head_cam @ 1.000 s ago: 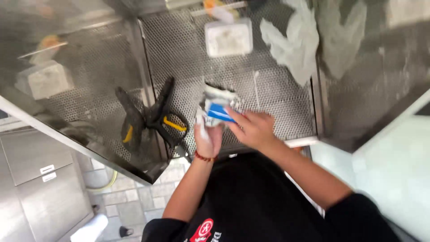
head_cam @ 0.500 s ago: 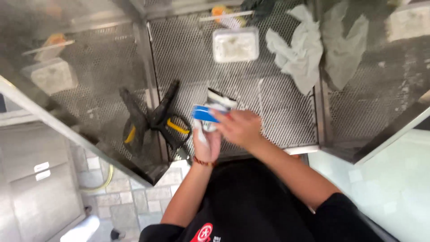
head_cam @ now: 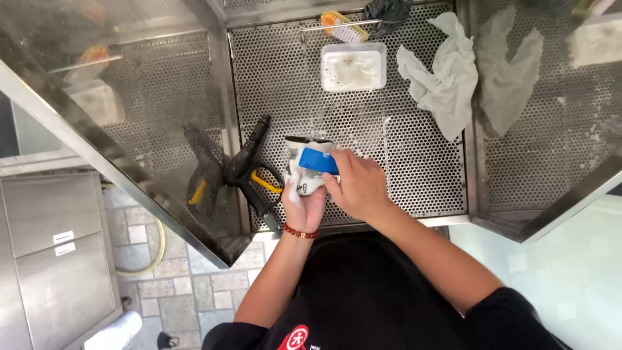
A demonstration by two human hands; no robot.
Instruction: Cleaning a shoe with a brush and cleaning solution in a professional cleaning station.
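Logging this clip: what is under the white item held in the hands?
Under the white item lies the perforated steel tray floor. The left hand cups it and the right hand presses a blue brush on top; its underside is hidden.

Two small white rectangular labels (head_cam: pixel 64 243) on the grey steel cabinet doors, lower left, one above the other. Red-and-white round logo (head_cam: pixel 299 338) on the black shirt, bottom centre. White rectangular plastic tub (head_cam: pixel 353 67) on the perforated table, top centre.
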